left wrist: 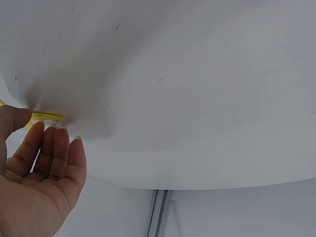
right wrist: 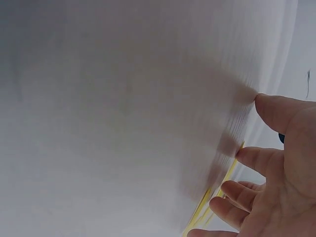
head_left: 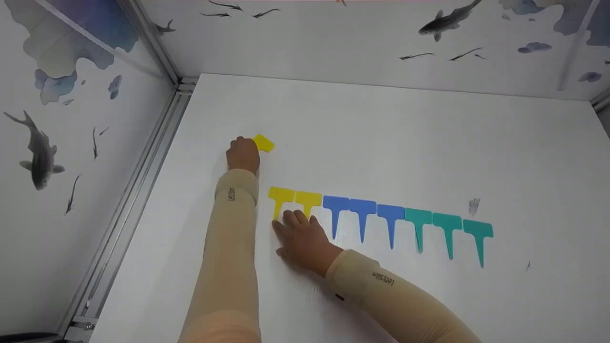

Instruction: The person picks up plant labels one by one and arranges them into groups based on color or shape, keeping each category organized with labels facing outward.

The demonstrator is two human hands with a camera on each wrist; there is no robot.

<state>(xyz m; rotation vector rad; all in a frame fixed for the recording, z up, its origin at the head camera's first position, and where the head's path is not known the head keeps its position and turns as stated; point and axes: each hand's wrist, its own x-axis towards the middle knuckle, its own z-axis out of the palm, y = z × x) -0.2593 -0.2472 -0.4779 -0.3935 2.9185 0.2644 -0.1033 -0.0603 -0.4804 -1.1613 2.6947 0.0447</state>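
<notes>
My left hand (head_left: 243,153) pinches a yellow T-shaped plant label (head_left: 263,143) near the table's left side; its wide head sticks out to the right of the fingers. In the left wrist view, the thumb and fingertips hold the yellow label's thin stem (left wrist: 48,116) close to the white surface. Lower down, my right hand (head_left: 305,240) rests its spread fingertips on the table at the stems of two flat yellow labels (head_left: 281,194). The right wrist view shows the index fingertip at a yellow stem (right wrist: 233,168); the thumb touches the table apart from it.
Three blue labels (head_left: 363,207) and three green labels (head_left: 448,222) continue the row rightward, stems toward me. The white table (head_left: 381,143) meets fish-patterned panels (head_left: 305,38) at the back and left. A metal frame post (head_left: 157,143) runs along the left edge.
</notes>
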